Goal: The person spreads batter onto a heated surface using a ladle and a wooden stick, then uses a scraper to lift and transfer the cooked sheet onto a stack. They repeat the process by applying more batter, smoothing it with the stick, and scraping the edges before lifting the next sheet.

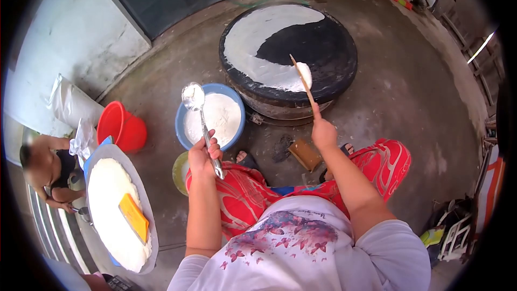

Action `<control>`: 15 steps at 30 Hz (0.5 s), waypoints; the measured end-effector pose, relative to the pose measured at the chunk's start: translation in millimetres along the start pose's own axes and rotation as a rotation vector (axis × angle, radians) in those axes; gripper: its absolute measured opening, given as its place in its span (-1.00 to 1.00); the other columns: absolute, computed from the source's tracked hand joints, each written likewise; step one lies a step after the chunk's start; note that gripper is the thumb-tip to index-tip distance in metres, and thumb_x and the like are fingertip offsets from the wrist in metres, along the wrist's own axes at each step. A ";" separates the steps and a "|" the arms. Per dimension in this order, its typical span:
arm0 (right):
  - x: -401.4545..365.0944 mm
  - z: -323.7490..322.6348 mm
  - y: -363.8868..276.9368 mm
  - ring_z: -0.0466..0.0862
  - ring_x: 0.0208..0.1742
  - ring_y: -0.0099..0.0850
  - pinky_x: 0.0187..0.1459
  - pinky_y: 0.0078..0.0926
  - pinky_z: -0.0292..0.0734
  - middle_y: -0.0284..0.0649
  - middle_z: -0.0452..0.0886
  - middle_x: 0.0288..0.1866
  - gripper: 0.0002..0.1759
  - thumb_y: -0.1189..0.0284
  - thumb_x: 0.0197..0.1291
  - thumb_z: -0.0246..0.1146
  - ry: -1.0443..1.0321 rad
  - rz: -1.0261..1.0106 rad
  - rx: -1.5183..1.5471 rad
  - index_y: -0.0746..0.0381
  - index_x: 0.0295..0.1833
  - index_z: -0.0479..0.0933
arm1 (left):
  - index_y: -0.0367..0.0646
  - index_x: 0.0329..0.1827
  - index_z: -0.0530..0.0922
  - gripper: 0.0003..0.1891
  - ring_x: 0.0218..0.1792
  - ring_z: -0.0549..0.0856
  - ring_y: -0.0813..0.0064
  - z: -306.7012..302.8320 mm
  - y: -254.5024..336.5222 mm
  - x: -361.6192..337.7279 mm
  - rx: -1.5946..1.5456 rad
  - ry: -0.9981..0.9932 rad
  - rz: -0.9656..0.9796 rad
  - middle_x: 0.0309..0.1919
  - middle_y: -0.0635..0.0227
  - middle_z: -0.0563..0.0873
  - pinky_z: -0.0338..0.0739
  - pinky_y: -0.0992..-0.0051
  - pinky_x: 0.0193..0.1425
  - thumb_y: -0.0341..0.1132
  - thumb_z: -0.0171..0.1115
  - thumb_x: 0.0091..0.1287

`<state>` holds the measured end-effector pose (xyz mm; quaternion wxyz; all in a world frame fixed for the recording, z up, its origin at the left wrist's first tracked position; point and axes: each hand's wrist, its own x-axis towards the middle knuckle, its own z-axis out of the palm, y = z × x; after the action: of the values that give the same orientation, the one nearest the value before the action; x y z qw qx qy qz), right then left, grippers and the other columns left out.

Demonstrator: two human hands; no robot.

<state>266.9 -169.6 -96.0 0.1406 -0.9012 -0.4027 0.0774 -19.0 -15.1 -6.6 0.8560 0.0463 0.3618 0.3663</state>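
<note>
My left hand (205,156) is closed around the handle of a metal ladle (194,97), whose bowl carries some white batter. The ladle is over the rim of a blue basin (179,124) that holds white batter (222,117). In my right hand (324,132) is a flat wooden spreader stick (303,78), its far part over a round black griddle (307,43). A curved band of white batter (242,43) covers the griddle's left side, and a small mound of batter (305,75) sits against the stick.
At left stands a red bucket (137,129). A round stack of white sheets (107,205) bears a yellow scraper (133,216). Another person (48,167) crouches beyond it. A green bowl (179,172) is by my left knee, and a brown block (305,154) lies before my feet.
</note>
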 end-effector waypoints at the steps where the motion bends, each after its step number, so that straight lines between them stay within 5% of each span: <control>1: 1.1 -6.3 3.8 0.59 -0.45 -0.08 -0.36 -0.16 0.47 -0.03 0.55 -0.46 -0.29 0.50 0.11 0.00 0.035 0.038 0.057 -0.02 0.39 -0.05 | -0.34 -0.04 0.33 -0.73 -0.65 0.30 0.63 -1.0 0.0 0.7 0.000 -0.004 -0.004 -0.49 0.32 0.40 0.21 0.67 -0.67 -0.34 -0.23 0.34; 3: 4.7 -11.4 -0.3 0.61 -0.36 -0.13 -0.32 -0.20 0.46 -0.01 0.56 -0.46 -0.35 0.46 0.09 0.04 0.047 0.150 0.141 -0.02 0.35 0.10 | -0.34 -0.04 0.33 -0.72 -0.64 0.30 0.63 -0.9 -0.8 2.3 -0.021 -0.003 0.002 -0.49 0.32 0.40 0.21 0.67 -0.68 -0.34 -0.23 0.34; 5: 6.2 -5.6 -6.3 0.59 -0.37 -0.09 -0.31 -0.19 0.47 -0.02 0.58 -0.41 -0.45 0.40 0.08 0.06 -0.121 0.418 1.087 -0.11 0.25 0.28 | -0.35 -0.04 0.33 -0.72 -0.65 0.30 0.63 2.9 -3.6 1.8 -0.031 0.014 0.004 -0.50 0.32 0.40 0.20 0.68 -0.69 -0.34 -0.23 0.34; 7: -18.3 10.3 -16.5 0.59 -0.45 -0.20 -0.40 -0.20 0.46 -0.14 0.56 -0.46 -0.44 0.38 0.01 0.11 0.204 0.008 0.390 -0.37 0.16 0.34 | -0.35 -0.04 0.33 -0.73 -0.66 0.30 0.64 4.8 -3.6 5.1 -0.047 0.028 0.003 -0.51 0.32 0.40 0.20 0.69 -0.70 -0.34 -0.22 0.34; 9: -20.1 6.6 -4.1 0.58 -0.47 -0.24 -0.42 -0.23 0.46 -0.18 0.52 -0.50 -0.41 0.39 -0.02 0.13 0.192 -0.128 0.114 -0.32 0.18 0.33 | -0.35 -0.04 0.34 -0.73 -0.66 0.30 0.64 8.2 -4.9 5.6 -0.050 0.034 -0.003 -0.51 0.32 0.40 0.20 0.69 -0.70 -0.35 -0.22 0.34; 12: 0.4 -17.5 33.7 0.58 -0.44 -0.18 -0.40 -0.23 0.47 -0.18 0.54 -0.50 -0.43 0.38 -0.01 0.13 0.200 0.064 -0.091 -0.18 0.20 0.33 | -0.35 -0.05 0.34 -0.73 -0.67 0.29 0.65 6.7 -6.0 8.3 -0.045 0.039 0.000 -0.51 0.32 0.40 0.21 0.69 -0.70 -0.35 -0.21 0.33; 15: 10.6 -42.8 38.8 0.59 -0.41 -0.17 -0.39 -0.24 0.48 -0.14 0.57 -0.47 -0.48 0.37 0.01 0.12 0.155 0.208 0.046 -0.19 0.17 0.37 | -0.35 -0.05 0.34 -0.74 -0.68 0.30 0.65 9.6 -9.0 11.8 -0.031 0.036 0.003 -0.52 0.33 0.40 0.22 0.70 -0.71 -0.36 -0.21 0.33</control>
<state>312.1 -194.5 -67.9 0.1831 -0.9379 -0.2931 0.0309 -1.9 -12.0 -9.5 0.8494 0.0271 0.3716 0.3737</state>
